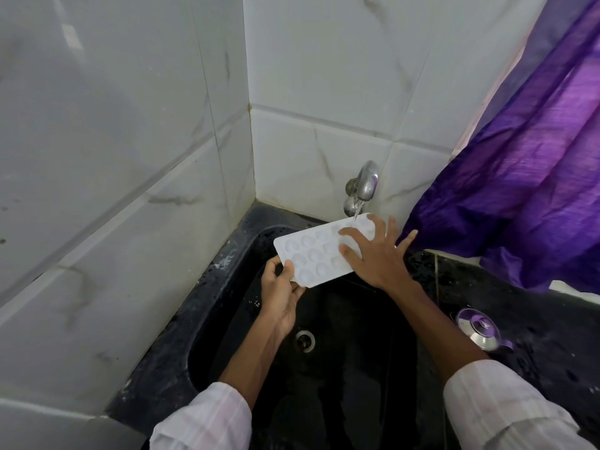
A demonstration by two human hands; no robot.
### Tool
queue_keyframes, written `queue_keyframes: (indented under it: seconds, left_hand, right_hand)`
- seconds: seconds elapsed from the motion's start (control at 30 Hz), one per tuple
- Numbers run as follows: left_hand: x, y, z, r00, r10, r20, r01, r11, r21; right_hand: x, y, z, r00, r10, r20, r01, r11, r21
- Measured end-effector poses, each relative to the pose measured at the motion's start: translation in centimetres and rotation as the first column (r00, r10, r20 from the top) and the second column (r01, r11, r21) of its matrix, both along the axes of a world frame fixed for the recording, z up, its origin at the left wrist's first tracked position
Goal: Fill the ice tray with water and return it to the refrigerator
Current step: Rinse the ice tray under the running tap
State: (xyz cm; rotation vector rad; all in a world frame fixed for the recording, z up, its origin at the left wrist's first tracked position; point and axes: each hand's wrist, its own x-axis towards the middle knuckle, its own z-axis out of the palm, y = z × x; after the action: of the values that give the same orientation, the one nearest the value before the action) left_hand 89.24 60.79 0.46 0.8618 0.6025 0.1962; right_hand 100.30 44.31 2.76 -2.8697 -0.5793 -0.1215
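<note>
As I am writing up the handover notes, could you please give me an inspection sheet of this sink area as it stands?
Surface: black sink with a drain at its bottom; black speckled counter around it.
Job's things: white ice tray held over the sink, its far end under water running from the tap.
Clutter: glass lid on the counter, right of the sink.
Hands: left hand grips the tray's near end; right hand lies spread on its far part, fingers straight.
Cables: nothing seen.
Surroundings: white marbled tile walls meeting in a corner; purple curtain at right.
</note>
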Motion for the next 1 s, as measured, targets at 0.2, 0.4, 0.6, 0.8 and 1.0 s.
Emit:
queue_keyframes:
  seconds: [0.2, 0.4, 0.6, 0.8, 1.0]
  left_hand:
    - [-0.5, 0.3, -0.3, 1.000, -0.006, -0.018, 0.006, 1.000, -0.003]
    - [-1.1, 0.1, -0.6, 1.000, -0.014, -0.022, 0.014, 0.999, -0.030]
    - [-0.7, -0.4, -0.1, 0.999, -0.033, 0.006, 0.033, 0.999, -0.007]
    - [-0.6, -1.1, 0.1, 0.999, -0.037, 0.013, 0.038, 0.997, -0.071]
    - [-0.5, -1.2, 0.5, 1.000, -0.019, 0.013, 0.021, 0.995, -0.096]
  right_hand:
    - [0.8, 0.8, -0.4, 0.973, 0.060, -0.224, -0.049, 0.997, 0.052]
    - [1.3, -0.2, -0.7, 0.972, 0.132, -0.197, -0.118, 0.990, 0.080]
    - [1.1, -0.2, -1.5, 0.964, 0.101, -0.246, -0.090, 0.994, 0.059]
    - [1.5, -0.7, -1.1, 0.982, 0.095, -0.164, -0.093, 0.996, 0.019]
    - [1.5, -0.7, -1.3, 0.983, 0.112, -0.142, -0.109, 0.994, 0.024]
